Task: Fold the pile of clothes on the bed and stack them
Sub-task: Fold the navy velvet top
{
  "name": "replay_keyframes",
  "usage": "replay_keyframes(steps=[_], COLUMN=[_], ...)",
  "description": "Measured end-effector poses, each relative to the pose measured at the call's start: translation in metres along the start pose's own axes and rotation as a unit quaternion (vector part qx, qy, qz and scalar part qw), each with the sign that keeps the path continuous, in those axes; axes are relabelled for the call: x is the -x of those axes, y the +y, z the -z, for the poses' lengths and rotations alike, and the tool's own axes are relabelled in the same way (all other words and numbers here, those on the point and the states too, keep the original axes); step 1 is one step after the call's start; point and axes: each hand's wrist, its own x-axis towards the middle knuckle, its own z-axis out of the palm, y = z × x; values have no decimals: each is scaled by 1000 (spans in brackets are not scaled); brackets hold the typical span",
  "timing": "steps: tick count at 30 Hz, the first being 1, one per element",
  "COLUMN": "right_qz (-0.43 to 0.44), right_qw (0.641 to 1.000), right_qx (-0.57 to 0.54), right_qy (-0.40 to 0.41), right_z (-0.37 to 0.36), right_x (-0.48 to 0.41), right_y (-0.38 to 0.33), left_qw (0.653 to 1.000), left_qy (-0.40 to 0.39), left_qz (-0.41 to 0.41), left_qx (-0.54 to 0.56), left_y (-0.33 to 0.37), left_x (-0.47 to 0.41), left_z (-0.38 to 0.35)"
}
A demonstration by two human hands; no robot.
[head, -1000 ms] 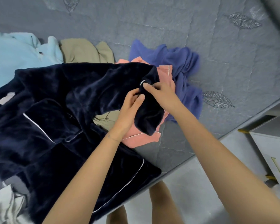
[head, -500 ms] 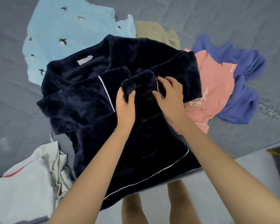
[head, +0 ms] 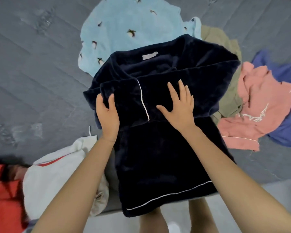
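- Our left hand is curled tight round the folded-in side of the navy fleece top. Just beside it, our right hand lies flat with fingers spread, pressing the crossed sleeve.
- The top lies on the bed, and its hem seems to hang over the edge nearest us.
- We judge the thick pile could spring open once the flat hand lifts, and the overhanging hem may drag the fold off.
- Beyond the grip, the collar overlaps a light blue garment. Outward of the flat hand, an olive garment runs under the navy; pulling could drag either along.
- Farther that way lie a pink garment and a violet-blue garment.
- Outward of the clenched hand and nearer us, a white garment and a red garment crowd likely stacking room.
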Motion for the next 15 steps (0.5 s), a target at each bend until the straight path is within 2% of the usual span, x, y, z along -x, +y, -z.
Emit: replay_keyframes(steps=[4, 6, 9, 15], right_qz=[34, 29, -4, -4], right_qw=[997, 995, 995, 996], right_qx=[62, 87, 100, 88], right_qy=[36, 40, 24, 21], right_z=[-15, -20, -23, -23], right_x=[-5, -6, -7, -8], right_y=[-18, -20, -17, -20], left_qw=[1000, 999, 993, 987], left_qy=[-6, -37, -91, -93], left_qz=[22, 35, 70, 126], left_qx=[-1, -10, -26, -24], left_y=[-22, -29, -37, -55], left_x=[-21, -25, -24, -31], left_z=[22, 25, 23, 24])
